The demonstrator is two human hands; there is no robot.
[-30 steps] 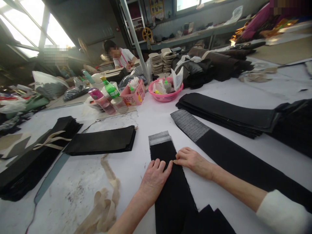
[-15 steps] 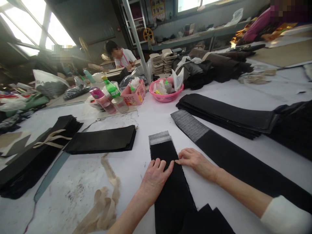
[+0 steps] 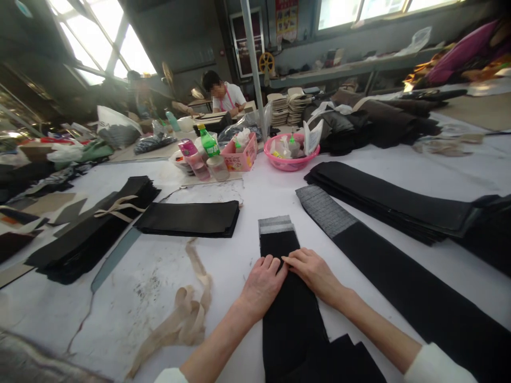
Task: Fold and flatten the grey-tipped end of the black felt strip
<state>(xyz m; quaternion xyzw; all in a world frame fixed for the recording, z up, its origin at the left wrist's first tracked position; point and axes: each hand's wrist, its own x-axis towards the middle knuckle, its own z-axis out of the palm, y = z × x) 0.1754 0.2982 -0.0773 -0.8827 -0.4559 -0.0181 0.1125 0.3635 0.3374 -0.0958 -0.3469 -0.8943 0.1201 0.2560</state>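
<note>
A black fabric strip [image 3: 290,324] with a grey-striped far end lies lengthwise in front of me. My left hand [image 3: 263,283] rests on it with curled fingers, thumb and fingertips closed at the cloth. From the other side my right hand [image 3: 315,272] reaches over the strip's right edge, its fingertips pinched close to the left thumb. The fingertips hide the bit of cloth between them. Right of my hands lies a longer black strip [image 3: 399,276], with a grey grid-patterned end. Near my forearms, more black pieces [image 3: 353,359] overlap the strip's lower part.
Stacks of black pieces lie on the left [image 3: 187,218] and at right [image 3: 391,191]. A beige ribbon [image 3: 187,314] trails by my left arm. A pink basin [image 3: 291,162], a pink box [image 3: 241,154] and bottles [image 3: 208,142] stand farther back. A person [image 3: 227,96] works beyond.
My right hand has moved left onto the strip, beside the left thumb. My left fingers have drawn in closer. The whole view has shifted, so surroundings appear farther right.
</note>
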